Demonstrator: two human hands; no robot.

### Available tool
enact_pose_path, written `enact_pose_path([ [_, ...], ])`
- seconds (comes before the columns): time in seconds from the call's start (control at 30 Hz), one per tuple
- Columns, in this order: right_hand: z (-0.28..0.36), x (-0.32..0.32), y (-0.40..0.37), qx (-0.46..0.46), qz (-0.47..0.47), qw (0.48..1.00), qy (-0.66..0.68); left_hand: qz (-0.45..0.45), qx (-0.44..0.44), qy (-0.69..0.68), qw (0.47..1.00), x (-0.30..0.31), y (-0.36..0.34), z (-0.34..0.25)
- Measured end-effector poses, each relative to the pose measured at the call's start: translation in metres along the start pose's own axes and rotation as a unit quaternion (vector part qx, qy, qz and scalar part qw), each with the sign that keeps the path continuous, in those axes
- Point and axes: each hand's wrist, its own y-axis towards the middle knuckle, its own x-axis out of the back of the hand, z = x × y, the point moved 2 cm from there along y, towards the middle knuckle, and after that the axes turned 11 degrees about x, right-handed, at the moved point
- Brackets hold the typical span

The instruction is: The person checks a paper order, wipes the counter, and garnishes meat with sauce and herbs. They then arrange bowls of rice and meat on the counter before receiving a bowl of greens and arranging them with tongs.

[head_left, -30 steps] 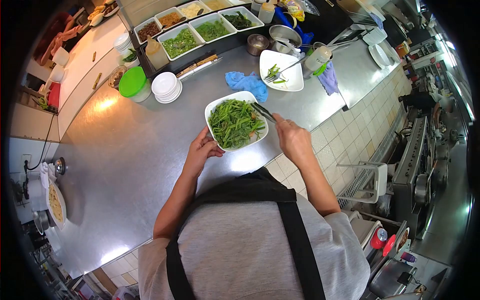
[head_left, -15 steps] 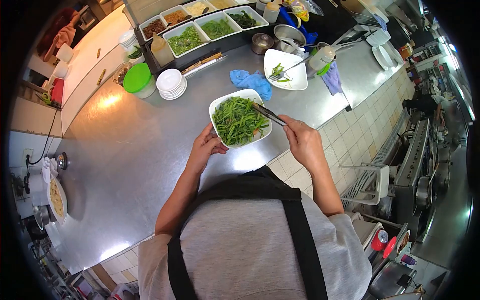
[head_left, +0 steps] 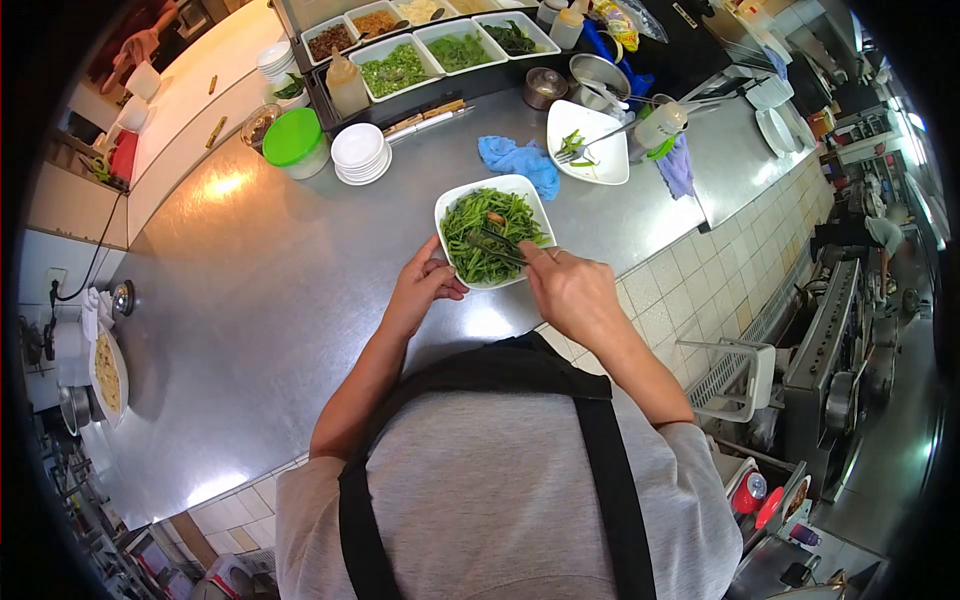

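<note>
A white square bowl (head_left: 448, 197) full of cooked green vegetables (head_left: 478, 215) is in front of me at the counter's near edge. My left hand (head_left: 428, 288) grips the bowl's lower left rim, thumb and fingers closed on it. In my right hand (head_left: 568, 285) are dark metal tongs (head_left: 497, 246), whose tips lie on the greens near the middle of the bowl. A small orange-brown piece (head_left: 495, 218) shows among the stems. Beyond the bowl lies a crumpled blue cloth (head_left: 520, 165).
A white plate (head_left: 612, 160) with a fork and a few stems stands ahead right. Stacked small dishes (head_left: 361, 152), a green-lidded tub (head_left: 294, 140) and ingredient trays (head_left: 462, 50) line the back. A person (head_left: 884, 236) is at the far right.
My right hand has moved left and the tongs now reach from the bowl's upper right rim to the middle of the greens. The orange-brown piece has come into view on top.
</note>
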Motion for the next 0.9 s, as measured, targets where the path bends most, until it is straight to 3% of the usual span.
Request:
enact_pose_path([
  [0.1, 0.008, -0.012, 0.005, 0.001, 0.031, 0.999, -0.009, -0.009, -0.001, 0.003, 1.0, -0.001, -0.002, -0.001],
  [0.3, 0.005, 0.001, 0.003, 0.012, -0.024, 1.0, 0.014, -0.013, -0.002, 0.01, 1.0, -0.002, -0.002, -0.003],
  [0.7, -0.023, 0.034, -0.01, -0.073, -0.038, 0.994, 0.068, -0.004, -0.001, 0.01, 1.0, 0.002, 0.0, 0.001],
  [0.9, -0.036, 0.047, -0.028, -0.059, 0.068, 0.996, 0.008, -0.005, -0.001, 0.006, 1.0, 0.001, 0.001, 0.001],
])
